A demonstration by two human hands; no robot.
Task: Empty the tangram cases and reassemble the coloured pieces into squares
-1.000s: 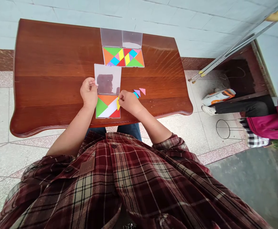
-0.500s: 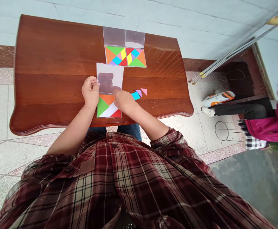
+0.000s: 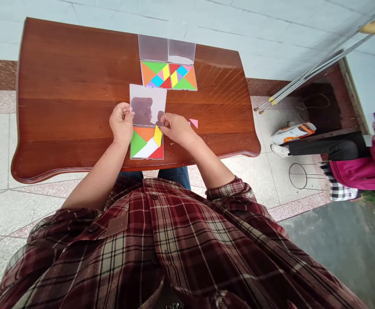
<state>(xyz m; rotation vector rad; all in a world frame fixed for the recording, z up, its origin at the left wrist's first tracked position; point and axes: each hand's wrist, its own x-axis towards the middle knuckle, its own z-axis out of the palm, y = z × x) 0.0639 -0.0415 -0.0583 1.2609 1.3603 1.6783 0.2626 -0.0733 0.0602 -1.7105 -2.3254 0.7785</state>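
Yellow tangram piece (image 3: 157,135) sits tilted at the right edge of the lower tray (image 3: 146,146), partly over the tray's white patch, beside the green, orange and red pieces. Right hand (image 3: 176,129) is just above it, fingers (image 3: 161,120) pinched together at the piece's top end, apparently holding it, though the grip is partly hidden. Left hand (image 3: 121,123) is curled, fingers closed on the left edge of the clear lid (image 3: 148,104), which lies flat on the worktop (image 3: 78,77) directly above the tray. Pink triangle (image 3: 194,123) lies on the worktop right of the right hand. Two filled tangram trays (image 3: 168,75) sit side by side further ahead, their clear lids (image 3: 166,49) beyond them. Off the worktop to the right, a seated person's pink sleeve (image 3: 361,169) shows.
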